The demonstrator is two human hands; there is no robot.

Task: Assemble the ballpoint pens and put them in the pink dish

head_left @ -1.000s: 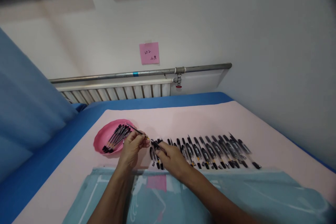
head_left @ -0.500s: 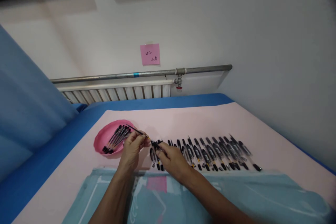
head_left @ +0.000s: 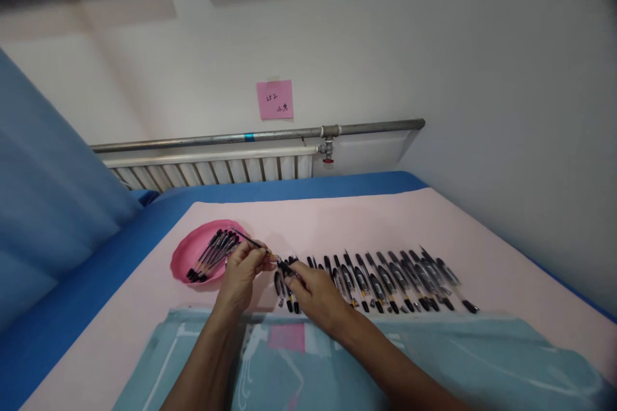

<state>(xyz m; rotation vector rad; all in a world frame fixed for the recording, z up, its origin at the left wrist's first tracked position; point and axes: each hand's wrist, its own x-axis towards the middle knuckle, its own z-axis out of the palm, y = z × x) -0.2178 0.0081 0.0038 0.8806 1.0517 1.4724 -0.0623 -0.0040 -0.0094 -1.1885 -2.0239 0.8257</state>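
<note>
My left hand [head_left: 241, 273] pinches a thin black pen refill [head_left: 250, 241] that slants up toward the pink dish [head_left: 186, 263]. My right hand [head_left: 315, 292] is closed on a small black pen part [head_left: 285, 266], held tip to tip against the refill's end. The dish at the left holds several assembled black pens [head_left: 214, 252]. A long row of black pen parts [head_left: 385, 276] lies across the pink sheet [head_left: 337, 218] to the right of my hands.
A light blue plastic bag [head_left: 434, 359] lies along the near edge under my forearms. The blue table border [head_left: 289, 187] runs behind the sheet. A radiator [head_left: 207, 170] and metal pipe [head_left: 260, 135] sit against the wall, with a pink note [head_left: 274, 99] above.
Both hands stay together at the same spot; the pen part in my right hand has closed slightly onto the refill's tip. The view has shifted slightly.
</note>
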